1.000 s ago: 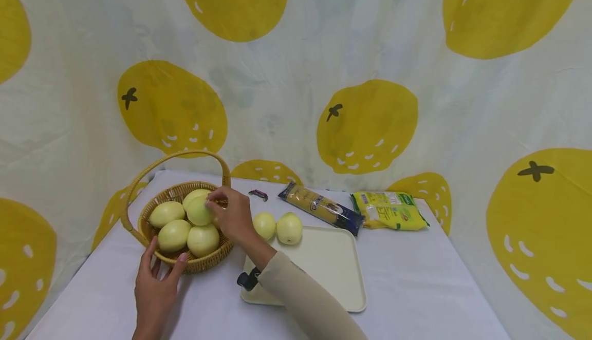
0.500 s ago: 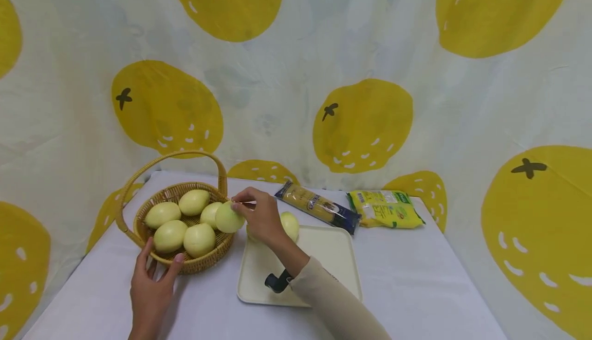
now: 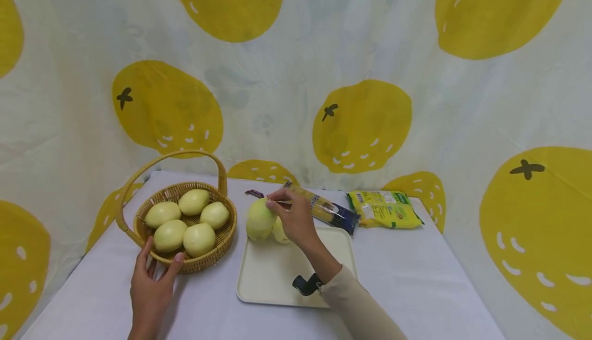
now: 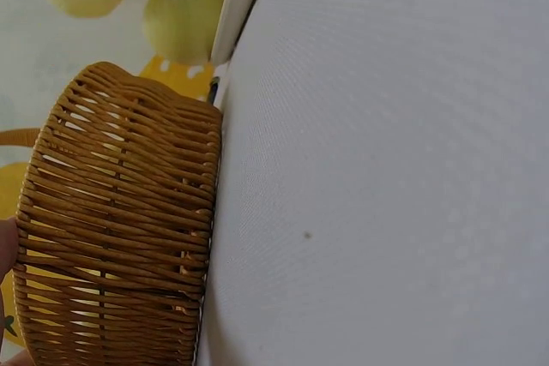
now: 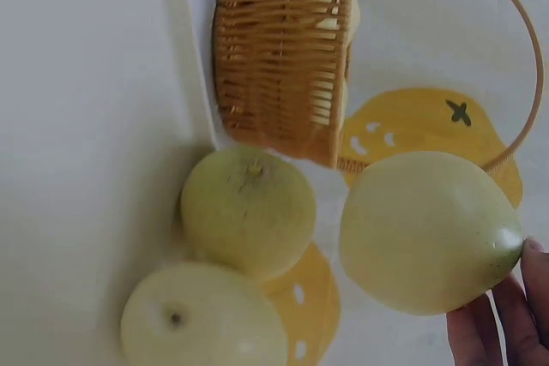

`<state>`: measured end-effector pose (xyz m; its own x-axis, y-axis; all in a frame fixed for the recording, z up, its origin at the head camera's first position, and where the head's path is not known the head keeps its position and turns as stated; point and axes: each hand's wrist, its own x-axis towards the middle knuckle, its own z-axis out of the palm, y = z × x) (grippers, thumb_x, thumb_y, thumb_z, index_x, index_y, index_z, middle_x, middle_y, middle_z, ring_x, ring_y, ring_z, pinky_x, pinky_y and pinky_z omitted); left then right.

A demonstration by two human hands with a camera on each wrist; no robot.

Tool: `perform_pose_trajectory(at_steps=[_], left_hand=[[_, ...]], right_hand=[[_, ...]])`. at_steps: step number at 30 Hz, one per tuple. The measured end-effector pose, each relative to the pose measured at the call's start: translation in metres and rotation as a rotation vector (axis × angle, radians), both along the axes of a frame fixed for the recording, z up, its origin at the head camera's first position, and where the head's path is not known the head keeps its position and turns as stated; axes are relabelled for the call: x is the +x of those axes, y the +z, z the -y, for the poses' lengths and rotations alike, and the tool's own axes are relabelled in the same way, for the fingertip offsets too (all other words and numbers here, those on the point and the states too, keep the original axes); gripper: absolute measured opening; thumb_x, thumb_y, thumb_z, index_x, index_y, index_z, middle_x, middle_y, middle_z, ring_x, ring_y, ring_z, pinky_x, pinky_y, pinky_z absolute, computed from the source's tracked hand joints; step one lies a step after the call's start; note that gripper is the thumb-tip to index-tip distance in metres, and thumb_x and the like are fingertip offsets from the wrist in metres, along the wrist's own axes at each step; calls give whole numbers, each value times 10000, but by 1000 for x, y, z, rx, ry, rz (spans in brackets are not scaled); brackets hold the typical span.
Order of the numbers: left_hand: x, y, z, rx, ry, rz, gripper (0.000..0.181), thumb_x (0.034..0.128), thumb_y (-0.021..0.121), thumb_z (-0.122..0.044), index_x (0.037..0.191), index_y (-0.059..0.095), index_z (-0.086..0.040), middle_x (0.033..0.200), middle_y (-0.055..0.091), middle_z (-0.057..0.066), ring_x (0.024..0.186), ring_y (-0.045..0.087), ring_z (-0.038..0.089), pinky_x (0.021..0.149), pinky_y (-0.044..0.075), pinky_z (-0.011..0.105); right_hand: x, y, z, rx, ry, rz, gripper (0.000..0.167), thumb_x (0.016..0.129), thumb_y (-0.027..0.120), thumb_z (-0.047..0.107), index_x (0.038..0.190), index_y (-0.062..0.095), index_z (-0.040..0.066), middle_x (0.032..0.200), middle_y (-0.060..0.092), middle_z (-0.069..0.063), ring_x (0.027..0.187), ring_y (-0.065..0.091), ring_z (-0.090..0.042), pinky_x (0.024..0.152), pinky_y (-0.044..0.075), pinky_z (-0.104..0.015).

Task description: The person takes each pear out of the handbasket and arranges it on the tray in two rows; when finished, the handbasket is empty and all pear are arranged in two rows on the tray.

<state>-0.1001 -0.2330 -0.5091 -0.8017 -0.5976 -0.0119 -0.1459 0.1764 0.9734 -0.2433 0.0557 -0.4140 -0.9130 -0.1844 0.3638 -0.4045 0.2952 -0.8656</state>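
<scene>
My right hand (image 3: 296, 215) pinches a small pale yellow-green melon (image 3: 261, 212) near its stem end. In the right wrist view, this melon (image 5: 420, 233) appears above two other melons at the tray's far left corner, the nearer-left one (image 5: 249, 212) touching its neighbour (image 5: 202, 319). The cream tray (image 3: 277, 288) lies under my right forearm. On the left stands a wicker basket (image 3: 199, 265) with a tall handle, holding several similar melons (image 3: 169, 235). My left hand (image 3: 152, 291) holds the front of its rim; the left wrist view shows the basket's woven side (image 4: 120, 229).
Behind the tray lie a pasta packet (image 3: 328, 209), partly hidden by my right hand, and a yellow packet (image 3: 385, 209). A small dark-wrapped sweet (image 3: 254, 193) sits near the table's back edge. A fruit-print cloth (image 3: 268, 104) hangs behind the white table (image 3: 416, 288).
My right hand has lifted the melon out of the basket and carried it right, above the tray's far left corner. The left hand stays at the basket rim.
</scene>
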Motion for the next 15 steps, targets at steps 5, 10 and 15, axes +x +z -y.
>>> perform_pose_trajectory(at_steps=[5,10,15], left_hand=[[-1,1,0,4,0,-11,938,973,797,-374,1710,219,-328,1800,118,-55,1629,217,368,1183,446,237],[-1,2,-1,11,-2,-8,943,972,797,-375,1711,212,-327,1798,112,-70,1633,211,359,1178,450,226],[-1,2,0,14,-4,-3,952,971,797,-379,1712,202,-333,1798,110,-76,1636,204,347,1173,454,220]], right_hand=[[-6,-3,-23,-46,-79,-1,110,963,793,142,1066,795,106,1086,776,-32,1063,749,-209,961,693,-336],[-13,-8,-47,-37,-187,-17,114,948,812,153,1039,792,86,1060,790,-48,1027,756,-217,943,700,-343],[-21,-17,-70,-43,-274,-20,131,946,822,156,1044,788,75,1053,793,-71,1021,753,-229,936,701,-375]])
